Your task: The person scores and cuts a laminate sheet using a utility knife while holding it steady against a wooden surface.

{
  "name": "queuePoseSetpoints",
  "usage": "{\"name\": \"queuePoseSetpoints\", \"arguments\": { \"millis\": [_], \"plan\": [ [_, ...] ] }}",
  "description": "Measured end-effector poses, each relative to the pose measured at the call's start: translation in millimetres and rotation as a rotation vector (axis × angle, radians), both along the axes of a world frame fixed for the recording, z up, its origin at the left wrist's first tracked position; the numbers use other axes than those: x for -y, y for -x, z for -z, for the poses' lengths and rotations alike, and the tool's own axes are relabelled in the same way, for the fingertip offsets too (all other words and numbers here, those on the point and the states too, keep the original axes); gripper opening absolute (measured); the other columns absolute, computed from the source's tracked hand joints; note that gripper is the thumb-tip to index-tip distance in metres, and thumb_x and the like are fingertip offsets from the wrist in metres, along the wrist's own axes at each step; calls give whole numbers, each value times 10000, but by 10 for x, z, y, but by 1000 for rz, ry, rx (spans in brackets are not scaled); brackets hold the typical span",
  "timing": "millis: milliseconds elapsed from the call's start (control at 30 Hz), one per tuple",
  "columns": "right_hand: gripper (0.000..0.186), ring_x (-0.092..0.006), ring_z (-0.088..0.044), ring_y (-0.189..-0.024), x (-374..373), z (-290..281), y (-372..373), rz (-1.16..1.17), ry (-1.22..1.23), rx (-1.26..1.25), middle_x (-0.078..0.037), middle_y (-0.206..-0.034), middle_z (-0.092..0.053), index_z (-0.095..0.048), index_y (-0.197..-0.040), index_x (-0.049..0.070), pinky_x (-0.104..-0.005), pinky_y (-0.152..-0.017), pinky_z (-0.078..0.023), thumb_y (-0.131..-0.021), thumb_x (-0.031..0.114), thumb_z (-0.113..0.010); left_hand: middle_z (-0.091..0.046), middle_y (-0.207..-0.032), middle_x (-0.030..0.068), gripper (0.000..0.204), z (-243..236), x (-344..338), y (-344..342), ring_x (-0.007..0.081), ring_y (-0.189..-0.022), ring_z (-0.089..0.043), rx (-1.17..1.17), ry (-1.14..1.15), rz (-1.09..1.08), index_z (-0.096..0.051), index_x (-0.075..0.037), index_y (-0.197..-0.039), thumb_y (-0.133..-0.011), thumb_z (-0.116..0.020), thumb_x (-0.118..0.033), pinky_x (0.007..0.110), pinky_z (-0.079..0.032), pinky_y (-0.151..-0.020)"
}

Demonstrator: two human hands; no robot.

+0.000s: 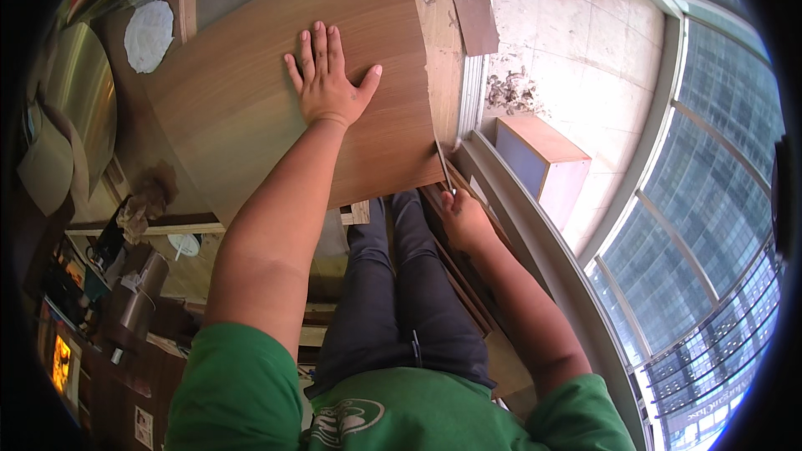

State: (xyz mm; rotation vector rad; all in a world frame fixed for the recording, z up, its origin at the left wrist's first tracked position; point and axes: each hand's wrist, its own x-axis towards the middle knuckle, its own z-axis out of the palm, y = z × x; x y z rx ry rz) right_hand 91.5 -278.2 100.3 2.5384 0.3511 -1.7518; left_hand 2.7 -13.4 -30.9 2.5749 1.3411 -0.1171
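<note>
A wide sheet of brown wood-grain board lies in front of me, its right edge looking slightly rough. My left hand rests flat on top of it with the fingers spread. At the board's near right corner, my right hand is closed round a long thin metal tool, which looks like a file. The tool runs along the board's right edge and seems to touch it. Its handle is mostly hidden inside my fist.
A window ledge runs along my right, with a small box and dark debris beyond it. A narrow brown offcut lies past the board. A white crumpled bag sits at the far left, with clutter below it.
</note>
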Motion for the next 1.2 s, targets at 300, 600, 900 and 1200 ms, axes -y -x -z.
{"name": "queuePoseSetpoints", "arguments": {
  "millis": [300, 600, 900, 1200],
  "plan": [
    [477, -516, -636, -1032, 79, 214, -94, 140, -65, -18, -349, -1010, -678, -617, -1019, -46, -557, -914, -492, -1076, 395, -444, -124, -1740, 80, 1013, 30, -8, -13, 276, -1607, -54, 44, -28, 18, -183, -115, -1655, -905, -531, -701, 535, 46, -1275],
    [464, -517, -647, -960, 202, -14, 71, 13, -110, 52, -336, -941, -677, -584, -1028, -52, -565, -853, -510, -1082, 387, -443, -129, -1739, 86, 1009, 26, 1, -12, 294, -1604, -73, 56, -42, 30, -204, -107, -1649, -902, -538, -697, 539, 33, -1274],
    [470, -511, -658, -948, 235, -274, 46, 15, -87, 0, -338, -932, -678, -580, -1039, -50, -574, -846, -513, -1076, 398, -445, -141, -1736, 91, 1005, 34, -7, 31, 295, -1603, -82, 71, -59, 27, -207, -106, -1649, -905, -541, -693, 537, 31, -1274],
    [425, -505, -666, -926, 281, 206, 103, -3, -91, 77, -307, -934, -694, -584, -1046, -29, -578, -832, -519, -1070, 378, -466, -148, -1735, 86, 1001, 19, 2, -28, 295, -1602, -86, 66, -60, 35, -211, -111, -1649, -902, -556, -683, 535, 13, -1276]
  ]
}}
